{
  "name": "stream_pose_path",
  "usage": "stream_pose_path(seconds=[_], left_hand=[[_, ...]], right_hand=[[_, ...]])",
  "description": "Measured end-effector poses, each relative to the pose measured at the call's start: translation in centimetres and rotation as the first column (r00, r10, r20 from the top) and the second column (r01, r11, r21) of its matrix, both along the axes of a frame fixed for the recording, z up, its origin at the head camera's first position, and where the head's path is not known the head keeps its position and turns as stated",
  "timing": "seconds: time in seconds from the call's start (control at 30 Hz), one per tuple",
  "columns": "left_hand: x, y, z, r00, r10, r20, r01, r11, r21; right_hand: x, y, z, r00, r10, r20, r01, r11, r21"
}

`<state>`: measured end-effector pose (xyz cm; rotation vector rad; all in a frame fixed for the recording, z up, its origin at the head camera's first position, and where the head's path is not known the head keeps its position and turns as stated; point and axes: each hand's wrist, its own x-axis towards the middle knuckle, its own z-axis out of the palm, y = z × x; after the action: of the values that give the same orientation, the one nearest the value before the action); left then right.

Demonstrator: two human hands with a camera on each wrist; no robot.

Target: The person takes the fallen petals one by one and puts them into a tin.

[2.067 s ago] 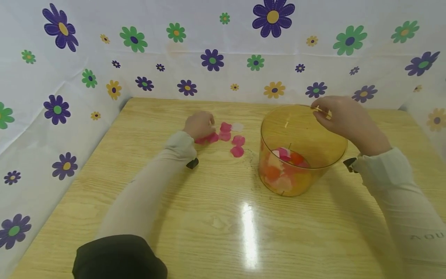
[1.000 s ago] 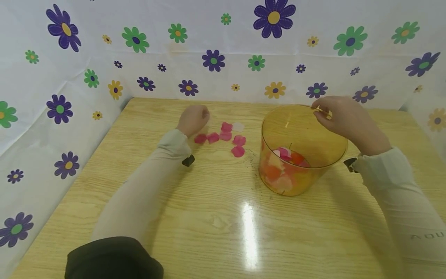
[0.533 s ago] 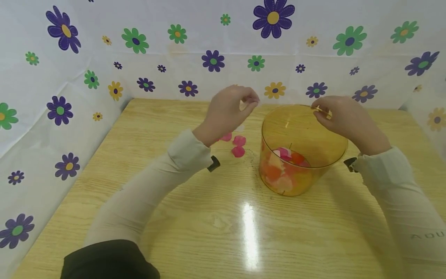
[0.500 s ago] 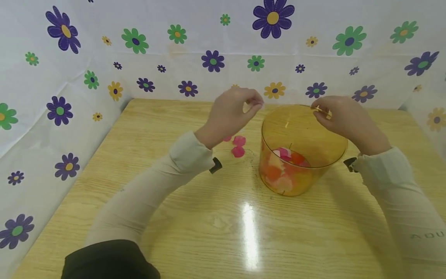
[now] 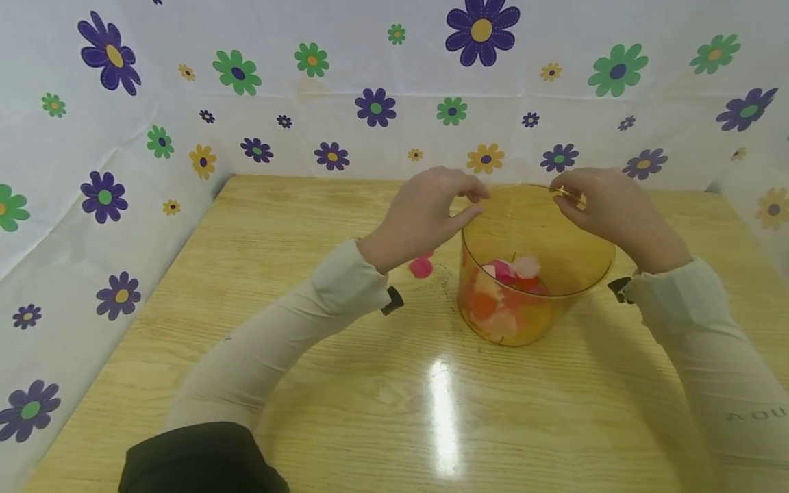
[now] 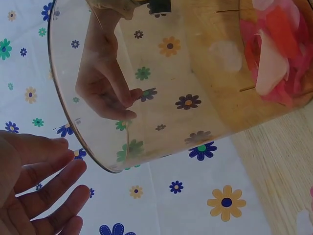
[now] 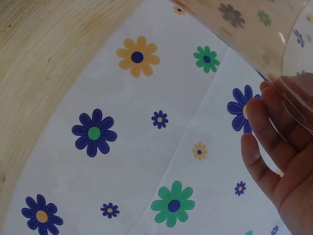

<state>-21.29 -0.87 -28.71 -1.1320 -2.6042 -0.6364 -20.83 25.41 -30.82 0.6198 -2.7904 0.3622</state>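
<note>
A see-through amber bucket [image 5: 567, 253] stands on the table with pink, red and pale flower petals [image 5: 496, 308] in its bottom. One pale petal [image 5: 527, 266] shows inside above the others, blurred in the left wrist view. My right hand [image 5: 622, 219] pinches the bucket's far right rim between thumb and fingers; the right wrist view has the rim [image 7: 293, 105] at the fingers. At the left side of the rim is my left hand [image 5: 425, 216], thumb and fingers apart, nothing between them. Pink petals [image 5: 421, 268] lie on the table, partly hidden behind the left hand and wrist.
The wooden table [image 5: 345, 411] ends at a white cloth [image 5: 265, 109] with printed flowers, behind and on both sides. Dark specks [image 5: 445, 284] mark the tabletop left of the bucket. A black cuff [image 5: 203, 455] shows on the left arm.
My left hand rose from the table petals, moved right to the bucket rim with its fingertips pinched, then spread them. A pale petal now shows inside the bucket. The right hand stayed on the rim.
</note>
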Motion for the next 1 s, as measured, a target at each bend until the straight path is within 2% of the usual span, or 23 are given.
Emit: stream_pose_path(seconds=[0.17, 0.27, 0.37, 0.47, 0.53, 0.6, 0.7, 0.83, 0.97, 1.0], left_hand=[[-0.4, -0.9, -0.1, 1.000, 0.023, 0.001, -0.023, 1.000, 0.007], [-0.9, -1.7, -0.5, 0.999, 0.050, -0.009, -0.050, 0.999, 0.003], [-2.1, -2.9, -1.3, 0.996, 0.090, -0.013, -0.090, 0.995, -0.031], [-4.1, -4.6, -2.5, 0.988, 0.139, 0.061, -0.132, 0.985, -0.112], [-5.7, -5.8, -3.9, 0.973, 0.183, 0.142, -0.155, 0.970, -0.184], [-7.1, -7.1, -5.2, 0.948, 0.227, 0.224, -0.169, 0.954, -0.249], [-8.7, -9.1, -7.3, 0.916, 0.281, 0.287, -0.182, 0.927, -0.329], [-9.8, -11.4, -9.3, 0.888, 0.320, 0.329, -0.177, 0.900, -0.399], [-10.2, -12.8, -10.3, 0.865, 0.330, 0.379, -0.149, 0.889, -0.434], [-10.3, -13.1, -10.5, 0.863, 0.328, 0.384, -0.141, 0.887, -0.440]], right_hand=[[0.1, 0.0, 0.1, 1.000, 0.001, -0.006, -0.001, 1.000, 0.002], [0.1, 0.0, 0.1, 1.000, -0.002, -0.011, 0.002, 1.000, 0.006], [0.2, 0.0, 0.1, 1.000, -0.003, -0.014, 0.003, 1.000, 0.010], [0.2, 0.0, 0.0, 1.000, 0.001, -0.017, -0.001, 1.000, 0.006], [0.2, 0.0, 0.0, 1.000, 0.002, -0.019, -0.002, 1.000, 0.006], [0.1, 0.0, 0.0, 1.000, 0.002, -0.014, -0.002, 1.000, 0.008], [0.1, 0.0, -0.1, 1.000, 0.003, -0.001, -0.003, 1.000, 0.008], [0.0, -0.1, -0.1, 1.000, 0.013, -0.001, -0.013, 1.000, 0.004], [0.0, 0.0, 0.0, 1.000, 0.012, -0.012, -0.012, 1.000, 0.004], [0.1, 0.0, 0.0, 1.000, 0.012, -0.014, -0.012, 1.000, 0.001]])
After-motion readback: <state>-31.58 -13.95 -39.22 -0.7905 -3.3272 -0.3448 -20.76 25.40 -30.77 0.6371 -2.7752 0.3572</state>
